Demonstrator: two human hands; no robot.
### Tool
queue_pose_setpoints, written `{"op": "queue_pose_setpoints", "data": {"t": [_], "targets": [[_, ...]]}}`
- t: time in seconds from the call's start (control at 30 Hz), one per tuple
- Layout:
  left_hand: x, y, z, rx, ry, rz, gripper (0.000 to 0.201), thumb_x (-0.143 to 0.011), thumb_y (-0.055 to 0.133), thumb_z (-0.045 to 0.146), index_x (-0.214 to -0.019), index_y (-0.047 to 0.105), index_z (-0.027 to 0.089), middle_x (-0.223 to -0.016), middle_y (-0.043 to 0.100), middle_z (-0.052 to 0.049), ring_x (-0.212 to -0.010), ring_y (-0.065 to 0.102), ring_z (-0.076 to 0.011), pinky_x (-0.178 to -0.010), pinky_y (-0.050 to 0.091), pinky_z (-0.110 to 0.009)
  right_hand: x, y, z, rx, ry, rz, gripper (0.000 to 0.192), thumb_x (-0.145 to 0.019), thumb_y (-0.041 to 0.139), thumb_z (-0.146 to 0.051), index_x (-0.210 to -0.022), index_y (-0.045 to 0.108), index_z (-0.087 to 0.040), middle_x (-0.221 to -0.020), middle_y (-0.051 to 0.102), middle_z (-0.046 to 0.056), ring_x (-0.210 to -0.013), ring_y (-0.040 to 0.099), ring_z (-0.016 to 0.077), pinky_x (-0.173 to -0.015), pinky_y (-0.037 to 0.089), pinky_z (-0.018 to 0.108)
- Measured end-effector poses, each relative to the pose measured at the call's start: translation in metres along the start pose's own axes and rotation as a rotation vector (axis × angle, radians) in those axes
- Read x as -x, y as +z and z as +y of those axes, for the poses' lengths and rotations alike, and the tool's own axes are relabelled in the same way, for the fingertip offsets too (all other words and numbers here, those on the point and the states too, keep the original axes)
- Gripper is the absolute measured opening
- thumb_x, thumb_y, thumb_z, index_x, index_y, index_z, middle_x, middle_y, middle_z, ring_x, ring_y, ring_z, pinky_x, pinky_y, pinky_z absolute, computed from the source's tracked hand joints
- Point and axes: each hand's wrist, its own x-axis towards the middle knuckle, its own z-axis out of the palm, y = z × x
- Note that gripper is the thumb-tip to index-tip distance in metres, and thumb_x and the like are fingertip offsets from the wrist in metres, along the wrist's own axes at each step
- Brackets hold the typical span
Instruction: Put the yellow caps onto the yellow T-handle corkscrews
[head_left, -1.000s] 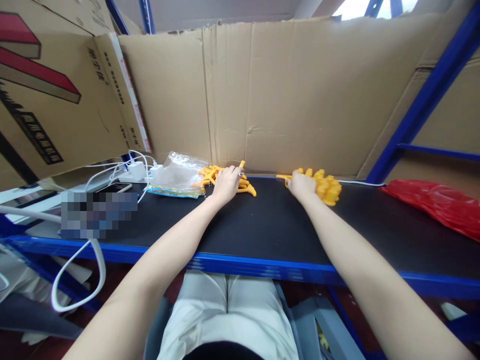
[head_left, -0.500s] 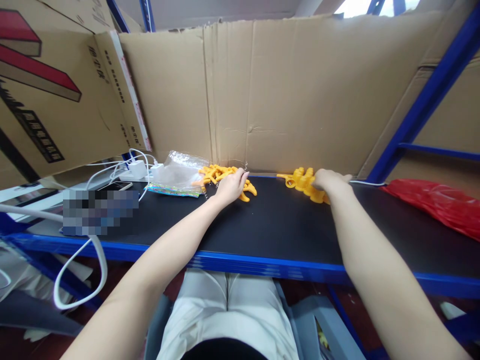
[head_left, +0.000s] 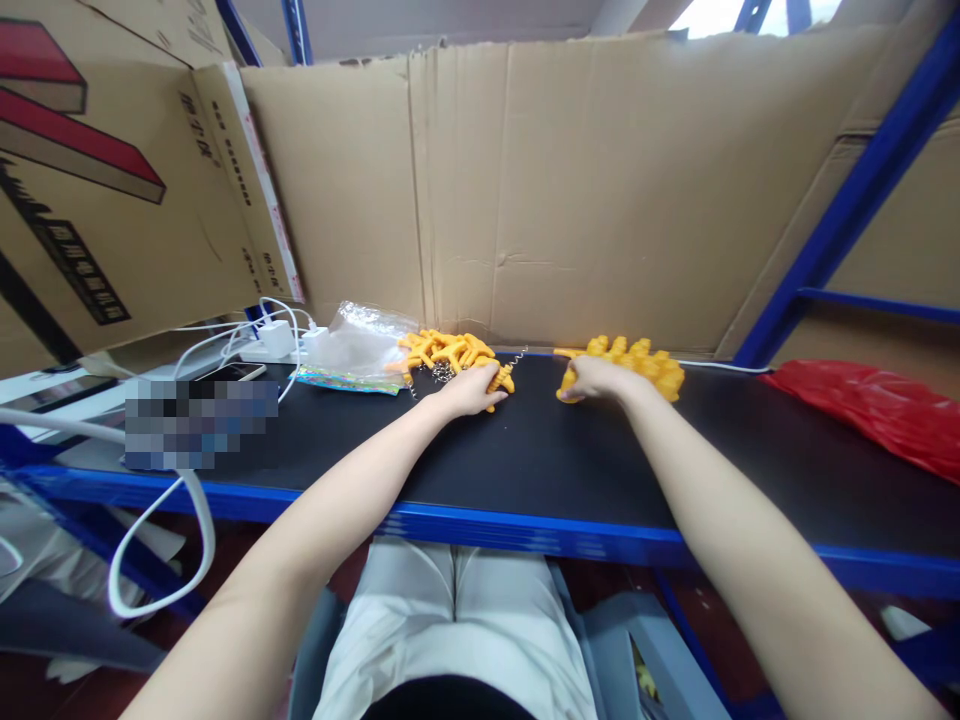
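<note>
Nearest me ran the blue front edge of the black table [head_left: 525,470], with my pale trousers [head_left: 457,620] below it and a white cable [head_left: 150,560] looping down at my left. Both my forearms stretched across the dark top. My left hand [head_left: 472,388] lay palm down, fingers loosely curled and close together, on the near right edge of a pile of orange curved plastic pieces [head_left: 450,352]; one orange piece [head_left: 499,383] sat right at my fingertips, touching them, though I could not tell whether I pinched it. A thin metal chain [head_left: 442,372] lay among that pile, just behind my knuckles. My right hand [head_left: 596,378] rested near it, fingers bent down over the left end of a second heap of yellow plastic pieces [head_left: 649,362], which spread away to the right of my hand. Further left sat a clear plastic bag [head_left: 360,345] and white chargers [head_left: 274,340]; far right, a red bag [head_left: 877,410]. Behind everything stood a cardboard wall [head_left: 600,190].
</note>
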Motion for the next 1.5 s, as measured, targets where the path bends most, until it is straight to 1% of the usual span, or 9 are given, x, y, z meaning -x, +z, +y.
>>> {"op": "queue_pose_setpoints", "data": {"t": [0.1, 0.17, 0.27, 0.37, 0.53, 0.77, 0.97, 1.2, 1.5], "targets": [[0.001, -0.001, 0.002, -0.033, 0.010, 0.027, 0.018, -0.089, 0.043, 0.033, -0.087, 0.052, 0.017, -0.092, 0.063, -0.008, -0.085, 0.061, -0.0224, -0.075, 0.048, -0.035, -0.006, -0.001, -0.011, -0.078, -0.070, -0.177, 0.027, -0.065, 0.076, -0.032, -0.082, 0.062, -0.017, -0.095, 0.064, 0.012, -0.098, 0.057, 0.0346, -0.081, 0.041, 0.046], [0.001, -0.003, 0.003, -0.044, 0.011, 0.083, 0.021, -0.092, 0.037, 0.032, -0.090, 0.052, 0.017, -0.097, 0.062, -0.009, -0.089, 0.060, -0.0229, -0.079, 0.047, -0.037, -0.011, -0.002, -0.014, -0.125, -0.139, -0.180, 0.022, -0.068, 0.072, -0.026, -0.083, 0.059, -0.017, -0.090, 0.064, 0.009, -0.086, 0.060, 0.0257, -0.075, 0.044, 0.035], [0.001, -0.007, 0.004, -0.034, 0.002, 0.186, 0.020, -0.093, 0.036, 0.030, -0.096, 0.051, 0.017, -0.104, 0.061, -0.010, -0.096, 0.058, -0.0231, -0.083, 0.047, -0.038, -0.011, -0.004, -0.016, -0.125, -0.199, -0.141, 0.021, -0.068, 0.069, -0.021, -0.084, 0.055, -0.018, -0.087, 0.065, 0.007, -0.078, 0.059, 0.0207, -0.068, 0.043, 0.029], [0.002, -0.008, 0.000, -0.050, 0.005, 0.231, 0.015, -0.091, 0.042, 0.025, -0.096, 0.053, 0.016, -0.108, 0.059, -0.011, -0.099, 0.057, -0.0237, -0.086, 0.046, -0.038, -0.007, -0.007, -0.019, -0.135, -0.258, -0.128, 0.018, -0.069, 0.066, -0.018, -0.083, 0.055, -0.018, -0.085, 0.065, 0.006, -0.078, 0.059, 0.0203, -0.068, 0.042, 0.028], [0.000, -0.004, -0.010, -0.116, -0.028, 0.211, 0.012, -0.086, 0.050, 0.024, -0.092, 0.056, 0.016, -0.104, 0.060, -0.010, -0.094, 0.058, -0.0238, -0.085, 0.047, -0.037, -0.004, -0.009, -0.021, -0.167, -0.337, -0.121, 0.016, -0.074, 0.064, -0.020, -0.088, 0.058, -0.018, -0.090, 0.067, 0.006, -0.080, 0.060, 0.0193, -0.069, 0.043, 0.027], [0.001, -0.004, -0.013, -0.103, -0.036, 0.192, 0.011, -0.085, 0.050, 0.023, -0.089, 0.056, 0.016, -0.105, 0.058, -0.011, -0.094, 0.058, -0.0253, -0.083, 0.046, -0.038, -0.005, -0.010, -0.020, -0.116, -0.303, -0.098, 0.019, -0.077, 0.062, -0.020, -0.096, 0.060, -0.018, -0.097, 0.067, 0.009, -0.088, 0.061, 0.0216, -0.073, 0.044, 0.028], [0.001, -0.004, -0.012, -0.115, -0.031, 0.190, 0.014, -0.086, 0.048, 0.024, -0.093, 0.057, 0.016, -0.106, 0.059, -0.009, -0.095, 0.057, -0.0224, -0.084, 0.046, -0.035, -0.003, -0.011, -0.020, -0.059, -0.262, -0.076, 0.018, -0.080, 0.059, -0.017, -0.097, 0.061, -0.013, -0.102, 0.066, 0.013, -0.092, 0.061, 0.0242, -0.077, 0.043, 0.030], [0.003, -0.008, -0.007, -0.111, -0.031, 0.140, 0.016, -0.086, 0.048, 0.022, -0.095, 0.059, 0.017, -0.111, 0.057, -0.011, -0.101, 0.056, -0.0251, -0.082, 0.047, -0.035, -0.004, -0.007, -0.024, -0.185, -0.412, -0.025, 0.025, -0.080, 0.059, -0.017, -0.105, 0.061, -0.017, -0.110, 0.065, 0.011, -0.101, 0.060, 0.0224, -0.085, 0.043, 0.030], [0.001, -0.004, -0.012, -0.053, -0.031, 0.190, 0.014, -0.085, 0.049, 0.022, -0.095, 0.058, 0.017, -0.108, 0.057, -0.010, -0.098, 0.058, -0.0247, -0.084, 0.047, -0.038, -0.007, -0.005, -0.016, -0.096, -0.399, 0.029, 0.026, -0.078, 0.057, -0.011, -0.103, 0.063, -0.015, -0.107, 0.065, 0.013, -0.097, 0.061, 0.0247, -0.085, 0.045, 0.034]]}}
